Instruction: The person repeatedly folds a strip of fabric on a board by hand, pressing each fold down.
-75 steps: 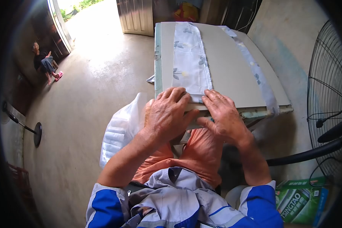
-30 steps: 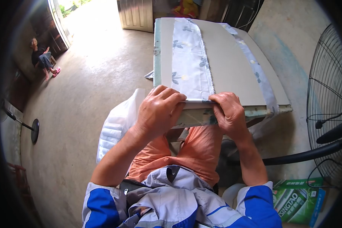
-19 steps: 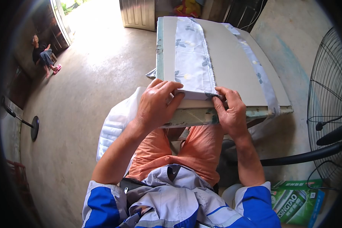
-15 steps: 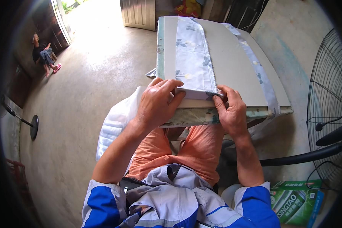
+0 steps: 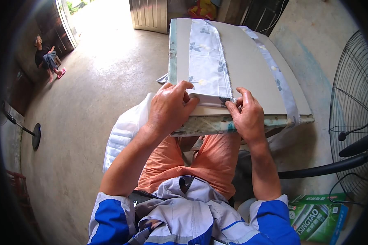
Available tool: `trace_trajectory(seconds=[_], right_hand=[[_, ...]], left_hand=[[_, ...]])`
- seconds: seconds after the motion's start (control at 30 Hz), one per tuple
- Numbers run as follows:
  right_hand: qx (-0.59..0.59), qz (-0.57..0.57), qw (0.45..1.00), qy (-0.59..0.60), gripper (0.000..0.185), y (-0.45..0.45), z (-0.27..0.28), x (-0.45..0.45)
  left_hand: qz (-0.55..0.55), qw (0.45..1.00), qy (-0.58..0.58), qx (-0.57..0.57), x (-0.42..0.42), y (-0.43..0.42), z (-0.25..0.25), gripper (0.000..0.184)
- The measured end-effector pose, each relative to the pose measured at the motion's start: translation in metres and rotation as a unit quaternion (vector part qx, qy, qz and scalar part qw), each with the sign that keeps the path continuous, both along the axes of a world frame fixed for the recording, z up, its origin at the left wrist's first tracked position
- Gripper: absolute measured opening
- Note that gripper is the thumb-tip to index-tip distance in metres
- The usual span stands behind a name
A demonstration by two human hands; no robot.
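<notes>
A pale fabric strip (image 5: 208, 61) with a leaf and flower print runs lengthwise on a light board (image 5: 249, 61). Its near end is turned up in a narrow fold (image 5: 210, 99), and its right edge is frayed. At the fold's left corner, my left hand (image 5: 171, 105) grips the cloth, thumb at the edge and index finger raised. On the right corner, my right hand (image 5: 247, 116) pinches the cloth near a dark leaf, index finger lifted. A narrower strip of the same print (image 5: 276, 73) lies farther right and hangs over the near edge.
White cloth (image 5: 129, 126) hangs left of the worn table edge (image 5: 204, 127). At right stand a black wire fan (image 5: 351, 102) and a green carton (image 5: 315, 218). Another person (image 5: 47, 57) sits by the doorway. A black round-based stand (image 5: 37, 136) is at left.
The fold at the strip's near end now lies flatter on the board. Both index fingers have lifted a little, and my right hand has shifted slightly.
</notes>
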State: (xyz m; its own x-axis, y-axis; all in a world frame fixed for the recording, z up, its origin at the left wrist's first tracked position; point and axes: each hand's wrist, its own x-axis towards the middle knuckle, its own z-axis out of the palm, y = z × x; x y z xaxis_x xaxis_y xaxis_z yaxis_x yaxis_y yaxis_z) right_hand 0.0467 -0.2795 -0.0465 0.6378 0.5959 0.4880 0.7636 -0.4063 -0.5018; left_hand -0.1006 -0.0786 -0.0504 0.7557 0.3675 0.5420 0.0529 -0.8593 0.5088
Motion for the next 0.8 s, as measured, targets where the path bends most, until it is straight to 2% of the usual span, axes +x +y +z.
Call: trace_trajectory(seconds=[0.13, 0.23, 0.33, 0.4, 0.63, 0.8], right_hand=[[-0.02, -0.011, 1.0, -0.006, 0.05, -0.001, 0.002, -0.001], [-0.06, -0.042, 0.99, -0.117, 0.05, -0.004, 0.003, -0.009], [-0.042, 0.046, 0.978, -0.197, 0.058, 0.001, 0.006, -0.031], [-0.073, 0.122, 0.965, -0.22, 0.071, 0.008, -0.002, -0.046], [-0.137, 0.173, 0.962, -0.164, 0.109, 0.022, -0.018, -0.046], [-0.202, 0.134, 0.952, -0.185, 0.115, -0.012, -0.016, -0.022]], left_hand=[[0.014, 0.999, 0.038, -0.021, 0.001, 0.002, 0.003, 0.039], [0.029, 0.997, 0.064, -0.021, 0.002, 0.006, 0.004, 0.042], [0.03, 0.997, 0.067, -0.017, 0.004, 0.006, 0.002, 0.043], [0.027, 0.997, 0.072, -0.021, 0.004, 0.006, 0.004, 0.043], [0.024, 0.998, 0.063, -0.013, 0.004, 0.003, 0.004, 0.038], [0.023, 0.997, 0.073, -0.011, 0.002, 0.004, 0.006, 0.036]])
